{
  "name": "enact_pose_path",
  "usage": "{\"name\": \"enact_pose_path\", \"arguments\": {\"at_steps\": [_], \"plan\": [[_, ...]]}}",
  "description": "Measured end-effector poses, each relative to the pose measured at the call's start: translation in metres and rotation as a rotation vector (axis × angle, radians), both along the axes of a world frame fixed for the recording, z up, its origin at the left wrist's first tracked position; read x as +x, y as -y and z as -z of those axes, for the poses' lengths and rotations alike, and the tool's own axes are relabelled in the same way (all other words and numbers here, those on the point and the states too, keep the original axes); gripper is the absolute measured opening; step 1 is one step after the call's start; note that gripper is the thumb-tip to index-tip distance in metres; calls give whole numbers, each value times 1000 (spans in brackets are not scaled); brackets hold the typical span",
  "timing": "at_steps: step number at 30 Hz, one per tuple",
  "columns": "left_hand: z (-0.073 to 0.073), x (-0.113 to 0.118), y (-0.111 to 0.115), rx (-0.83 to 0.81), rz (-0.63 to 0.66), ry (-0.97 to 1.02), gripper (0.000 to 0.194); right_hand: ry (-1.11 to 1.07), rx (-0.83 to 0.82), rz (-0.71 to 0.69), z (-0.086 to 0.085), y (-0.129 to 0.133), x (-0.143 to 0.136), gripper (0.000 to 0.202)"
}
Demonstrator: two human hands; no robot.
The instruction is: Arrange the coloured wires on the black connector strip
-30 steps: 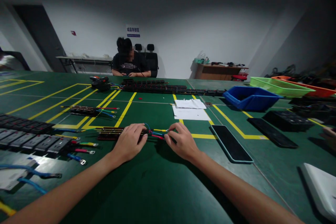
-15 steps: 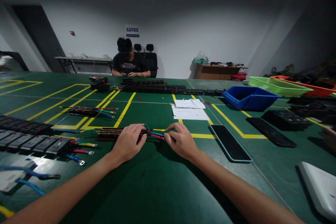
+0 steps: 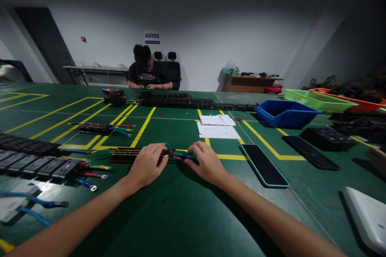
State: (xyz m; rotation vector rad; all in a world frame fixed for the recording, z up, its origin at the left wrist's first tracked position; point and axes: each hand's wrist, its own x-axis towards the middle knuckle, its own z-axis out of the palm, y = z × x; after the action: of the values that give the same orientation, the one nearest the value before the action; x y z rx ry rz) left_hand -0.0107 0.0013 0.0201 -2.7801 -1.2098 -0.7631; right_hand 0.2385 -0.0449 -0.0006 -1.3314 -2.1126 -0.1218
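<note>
I watch remotely as the left hand (image 3: 148, 161) bends over a black strip (image 3: 123, 155) on the green table (image 3: 150, 217), thumb nearer, fingers across, holding it down. The right hand (image 3: 206, 162) curls at its wires (image 3: 177, 158); whether it pinches any, I can't tell. The strip lies with its long axis left to right, metal bars (image 3: 128, 149) showing, wires pointing right. I judge the work partway: the wires already run from the strip, while their handling looks unfinished. Beyond, leftward, lies another wired strip (image 3: 95, 128); farther sits a person (image 3: 149, 73).
</note>
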Motion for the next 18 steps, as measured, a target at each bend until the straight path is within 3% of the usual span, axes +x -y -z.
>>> {"name": "enact_pose_path", "arguments": {"at_steps": [3,9,15,18], "plan": [[0,0,0,-6,-4,-4,26,-4,-5,18,0,0,0,26],[0,-1,0,-25,-14,-2,28,-32,68,20,-2,2,1,11],[2,-1,-1,-25,-15,-10,29,0,-39,-2,-1,1,0,18],[2,-1,-1,-24,-17,-9,28,-14,-17,-1,-1,1,0,16]]}}
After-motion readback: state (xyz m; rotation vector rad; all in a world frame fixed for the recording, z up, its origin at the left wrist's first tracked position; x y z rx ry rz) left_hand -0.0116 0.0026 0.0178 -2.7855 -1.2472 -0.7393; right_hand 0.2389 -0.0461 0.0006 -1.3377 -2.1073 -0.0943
